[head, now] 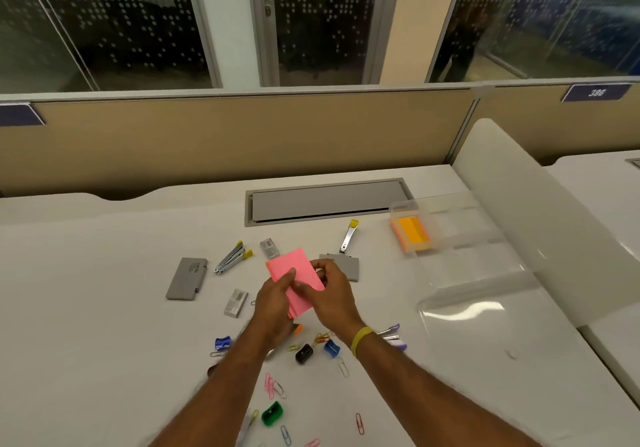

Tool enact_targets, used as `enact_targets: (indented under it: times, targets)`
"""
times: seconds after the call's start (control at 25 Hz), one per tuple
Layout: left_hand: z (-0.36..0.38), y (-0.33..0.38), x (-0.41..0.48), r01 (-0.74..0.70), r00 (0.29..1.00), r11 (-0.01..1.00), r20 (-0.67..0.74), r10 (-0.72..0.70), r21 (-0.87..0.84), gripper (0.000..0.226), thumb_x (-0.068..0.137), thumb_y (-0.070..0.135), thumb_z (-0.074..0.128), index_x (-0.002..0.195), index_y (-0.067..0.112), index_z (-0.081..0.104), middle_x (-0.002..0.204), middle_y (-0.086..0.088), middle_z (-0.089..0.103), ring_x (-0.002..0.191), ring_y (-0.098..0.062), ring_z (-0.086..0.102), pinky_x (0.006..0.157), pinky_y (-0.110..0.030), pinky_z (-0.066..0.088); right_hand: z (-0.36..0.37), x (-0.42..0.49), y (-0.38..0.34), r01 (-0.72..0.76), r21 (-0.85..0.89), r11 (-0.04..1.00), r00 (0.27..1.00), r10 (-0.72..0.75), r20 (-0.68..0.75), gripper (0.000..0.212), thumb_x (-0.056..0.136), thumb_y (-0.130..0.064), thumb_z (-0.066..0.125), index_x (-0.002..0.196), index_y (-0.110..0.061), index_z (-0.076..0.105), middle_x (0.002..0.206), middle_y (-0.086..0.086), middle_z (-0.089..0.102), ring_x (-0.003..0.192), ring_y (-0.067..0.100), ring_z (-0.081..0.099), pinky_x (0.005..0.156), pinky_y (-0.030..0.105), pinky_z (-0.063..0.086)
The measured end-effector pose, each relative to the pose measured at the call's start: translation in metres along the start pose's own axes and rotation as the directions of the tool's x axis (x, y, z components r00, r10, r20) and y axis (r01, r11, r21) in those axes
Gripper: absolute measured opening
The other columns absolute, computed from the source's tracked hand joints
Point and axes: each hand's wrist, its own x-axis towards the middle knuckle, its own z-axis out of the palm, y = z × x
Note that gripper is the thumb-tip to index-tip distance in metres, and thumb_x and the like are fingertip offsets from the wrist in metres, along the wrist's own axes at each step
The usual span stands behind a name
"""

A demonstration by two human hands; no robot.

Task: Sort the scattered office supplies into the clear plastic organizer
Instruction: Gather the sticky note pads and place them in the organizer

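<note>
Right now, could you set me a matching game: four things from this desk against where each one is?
1. pink notes
2. orange notes
3. black sharpener
4. green sharpener

a. nearest the camera
b. inside the organizer
c. beside a blue sharpener
d. held by left hand and right hand

Pairs: 1-d, 2-b, 3-c, 4-a

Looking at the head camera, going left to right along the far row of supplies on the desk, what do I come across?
grey case → yellow-tipped stapler → small staple box → pink sticky notes → orange sticky notes, inside the clear organizer
</note>
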Motion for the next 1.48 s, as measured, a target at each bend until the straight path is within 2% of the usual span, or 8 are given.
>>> enact_targets:
  times: [0.16, 0.36, 0.52, 0.68, 1.04, 1.2, 1.36, 1.48]
  targets:
    - [0.023, -0.007, -0.012, 0.032, 0.999, 0.998, 0.01, -0.031, -0.059, 0.049, 0.098, 0.028, 0.05, 0.139, 0.005, 0.039, 0.118, -0.015, 0.061, 0.104, -0.032, 0.061, 0.08, -0.042, 0.053, -0.015, -0.012, 0.007, -0.015, -0.215, 0.977, 0.996, -0.004, -0.09, 0.053, 0.085, -0.047, 0.066, 0.131, -0.026, 0.049, 0.123, -0.001, 0.046, 0.114, 0.014, 0.048, 0.095, 0.03, 0.05]
    - [0.062, -0.02, -0.013, 0.03, 0.996, 0.996, -0.088, -0.023, 0.081, 0.046, 0.098, 0.042, 0.045, 0.132, 0.011, 0.046, 0.11, -0.009, 0.057, 0.092, -0.028, 0.058, 0.076, -0.041, 0.051, -0.042, -0.029, 0.016, -0.179, -0.028, 0.983, 0.984, 0.18, 0.01, 0.05, 0.098, -0.043, 0.046, 0.142, -0.022, 0.035, 0.136, 0.002, 0.051, 0.118, 0.021, 0.055, 0.095, 0.031, 0.052]
    - [0.088, -0.035, -0.002, -0.13, 0.962, 0.92, -0.176, 0.207, 0.369, 0.033, 0.101, 0.044, 0.036, 0.108, 0.016, 0.053, 0.102, -0.008, 0.059, 0.08, -0.018, 0.056, 0.061, -0.029, 0.045, -0.079, -0.03, 0.017, -0.16, -0.036, 0.986, 0.986, 0.158, -0.055, 0.031, 0.1, -0.027, 0.048, 0.13, -0.019, 0.045, 0.12, 0.007, 0.059, 0.089, 0.019, 0.065, 0.068, 0.021, 0.058]
    - [0.105, -0.055, 0.008, -0.357, 0.888, 0.703, -0.011, 0.46, 0.615, 0.037, 0.101, 0.038, 0.037, 0.095, 0.01, 0.059, 0.082, -0.002, 0.06, 0.071, -0.016, 0.058, 0.054, -0.02, 0.043, -0.117, -0.021, 0.014, -0.144, 0.041, 0.989, 0.982, 0.148, -0.118, 0.024, 0.1, -0.018, 0.047, 0.123, -0.011, 0.052, 0.092, 0.012, 0.063, 0.054, 0.009, 0.059, 0.049, 0.018, 0.048]
    - [0.146, -0.055, 0.049, -0.425, 0.904, 0.669, 0.246, 0.349, 0.61, 0.013, 0.097, 0.024, 0.054, 0.097, 0.018, 0.065, 0.065, -0.003, 0.065, 0.048, -0.007, 0.057, 0.045, -0.017, 0.045, -0.193, 0.041, 0.022, -0.154, 0.073, 0.985, 0.954, 0.167, -0.249, 0.022, 0.097, -0.006, 0.047, 0.118, -0.002, 0.053, 0.068, 0.011, 0.059, 0.046, 0.012, 0.054, 0.042, 0.022, 0.042]
    - [0.146, -0.062, 0.058, -0.357, 0.931, 0.697, 0.299, 0.21, 0.622, 0.011, 0.095, 0.019, 0.058, 0.1, 0.019, 0.067, 0.073, -0.002, 0.07, 0.054, -0.009, 0.063, 0.051, -0.019, 0.051, -0.242, 0.096, 0.028, -0.171, -0.02, 0.985, 0.899, 0.147, -0.412, 0.031, 0.096, -0.005, 0.048, 0.127, -0.002, 0.047, 0.097, 0.017, 0.061, 0.069, 0.024, 0.059, 0.047, 0.026, 0.046]
    - [0.146, -0.07, 0.061, -0.336, 0.931, 0.698, 0.334, 0.145, 0.633, 0.012, 0.095, 0.017, 0.057, 0.097, 0.026, 0.066, 0.079, 0.001, 0.071, 0.063, -0.009, 0.068, 0.057, -0.019, 0.054, -0.262, 0.142, 0.036, -0.234, -0.24, 0.942, 0.889, 0.107, -0.446, 0.035, 0.095, -0.007, 0.048, 0.13, -0.004, 0.047, 0.126, 0.019, 0.058, 0.108, 0.036, 0.059, 0.088, 0.051, 0.054]
    - [0.148, -0.071, 0.063, -0.317, 0.934, 0.694, 0.342, 0.107, 0.647, 0.016, 0.093, 0.02, 0.06, 0.108, 0.024, 0.064, 0.096, 0.003, 0.071, 0.078, -0.007, 0.069, 0.067, -0.022, 0.058, -0.256, 0.16, 0.04, -0.276, -0.382, 0.882, 0.907, 0.108, -0.406, 0.033, 0.092, -0.008, 0.048, 0.125, -0.006, 0.051, 0.125, 0.018, 0.06, 0.112, 0.037, 0.057, 0.093, 0.04, 0.049]
